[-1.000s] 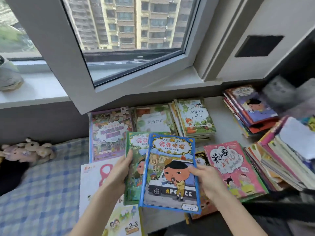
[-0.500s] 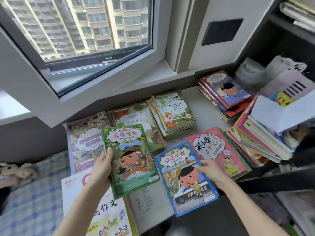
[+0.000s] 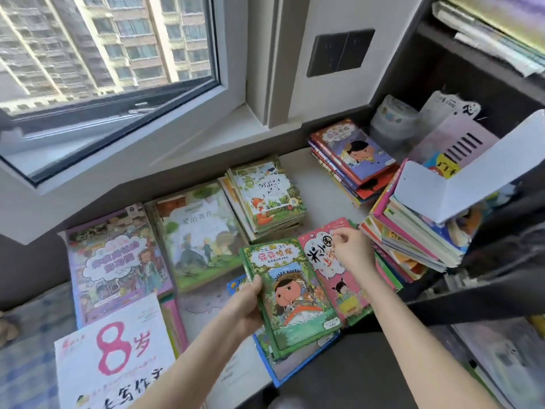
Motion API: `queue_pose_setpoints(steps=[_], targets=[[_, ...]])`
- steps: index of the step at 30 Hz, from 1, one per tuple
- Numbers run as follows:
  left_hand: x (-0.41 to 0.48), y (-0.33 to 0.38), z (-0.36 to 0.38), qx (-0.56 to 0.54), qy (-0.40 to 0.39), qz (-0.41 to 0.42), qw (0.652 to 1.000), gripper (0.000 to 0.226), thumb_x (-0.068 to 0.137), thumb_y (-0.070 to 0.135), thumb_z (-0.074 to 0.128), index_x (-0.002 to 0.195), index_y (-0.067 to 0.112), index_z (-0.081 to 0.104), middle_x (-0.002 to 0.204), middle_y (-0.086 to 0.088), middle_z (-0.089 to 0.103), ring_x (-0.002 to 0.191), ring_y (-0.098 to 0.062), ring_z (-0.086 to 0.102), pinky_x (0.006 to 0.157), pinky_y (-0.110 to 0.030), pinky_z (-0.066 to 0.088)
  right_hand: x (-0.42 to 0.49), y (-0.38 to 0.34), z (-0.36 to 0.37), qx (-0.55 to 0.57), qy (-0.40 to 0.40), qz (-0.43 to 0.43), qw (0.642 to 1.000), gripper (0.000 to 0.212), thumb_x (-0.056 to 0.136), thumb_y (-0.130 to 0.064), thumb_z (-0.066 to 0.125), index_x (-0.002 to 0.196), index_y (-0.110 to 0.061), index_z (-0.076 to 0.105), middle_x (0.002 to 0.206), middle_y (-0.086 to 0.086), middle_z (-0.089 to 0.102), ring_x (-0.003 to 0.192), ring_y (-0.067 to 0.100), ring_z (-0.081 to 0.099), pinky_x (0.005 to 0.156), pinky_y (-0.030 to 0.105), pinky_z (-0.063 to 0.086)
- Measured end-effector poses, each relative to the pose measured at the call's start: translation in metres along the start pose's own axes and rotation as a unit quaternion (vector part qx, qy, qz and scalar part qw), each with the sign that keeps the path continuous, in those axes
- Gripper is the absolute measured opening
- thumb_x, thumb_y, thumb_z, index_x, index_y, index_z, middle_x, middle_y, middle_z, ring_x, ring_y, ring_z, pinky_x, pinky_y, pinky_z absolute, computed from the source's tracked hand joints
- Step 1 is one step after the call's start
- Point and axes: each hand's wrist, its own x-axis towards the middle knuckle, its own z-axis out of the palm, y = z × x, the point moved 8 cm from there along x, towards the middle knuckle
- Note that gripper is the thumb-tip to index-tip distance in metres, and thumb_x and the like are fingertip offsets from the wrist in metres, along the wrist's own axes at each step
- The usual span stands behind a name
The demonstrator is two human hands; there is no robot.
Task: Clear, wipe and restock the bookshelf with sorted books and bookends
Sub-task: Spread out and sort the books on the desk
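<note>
Green book (image 3: 295, 296) in left hand (image 3: 244, 305)

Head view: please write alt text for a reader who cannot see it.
A person's left hand grips a green book over a blue book on a table covered with children's books. The right hand, curled, is over a pink book. A window behind shows apartment blocks.

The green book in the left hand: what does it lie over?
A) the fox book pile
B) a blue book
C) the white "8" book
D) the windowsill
B: the border of a blue book shows beneath the green book at its corner and bottom edge.
</note>
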Motion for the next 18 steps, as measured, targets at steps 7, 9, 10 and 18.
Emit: queue_pose_setpoints(steps=[7, 9, 10, 18], targets=[[0.008, -0.014, -0.031, 0.347, 0.04, -0.11, 0.931, 0.027, 0.103, 0.022, 0.038, 0.096, 0.0, 0.052, 0.063, -0.011, 0.065, 0.057, -0.022, 0.061, 0.055, -0.032, 0.054, 0.043, -0.006, -0.034, 0.01, 0.045, 0.028, 0.999, 0.024, 0.094, -0.009, 0.047, 0.1, -0.018, 0.068, 0.094, 0.0, 0.062, 0.08, 0.02, 0.053, 0.055, 0.022, 0.035], [0.008, 0.019, -0.033, 0.519, 0.059, -0.076, 0.85, 0.029, 0.103, 0.027, 0.04, 0.099, 0.001, 0.054, 0.058, -0.006, 0.06, 0.047, -0.016, 0.057, 0.05, -0.024, 0.052, 0.059, -0.012, -0.04, 0.005, 0.071, 0.035, 0.997, 0.021, 0.094, -0.012, 0.049, 0.108, -0.015, 0.066, 0.099, 0.001, 0.063, 0.085, 0.023, 0.056, 0.065, 0.025, 0.039], [0.009, 0.042, -0.028, 0.577, 0.076, -0.038, 0.813, 0.03, 0.102, 0.029, 0.041, 0.097, 0.002, 0.054, 0.058, -0.004, 0.056, 0.044, -0.014, 0.054, 0.046, -0.021, 0.049, 0.068, -0.015, -0.042, 0.0, 0.088, 0.037, 0.995, 0.023, 0.094, -0.014, 0.051, 0.114, -0.012, 0.063, 0.105, 0.003, 0.065, 0.093, 0.026, 0.059, 0.069, 0.028, 0.041], [0.022, 0.16, 0.067, 0.48, 0.033, 0.148, 0.864, 0.029, 0.1, 0.025, 0.048, 0.106, -0.001, 0.06, 0.09, -0.015, 0.067, 0.067, -0.019, 0.064, 0.065, -0.029, 0.059, 0.154, -0.04, -0.021, -0.347, 0.062, -0.005, 0.936, 0.1, 0.077, -0.052, 0.071, 0.151, -0.022, 0.011, 0.15, 0.024, 0.027, 0.133, 0.045, 0.032, 0.108, 0.051, 0.029]])
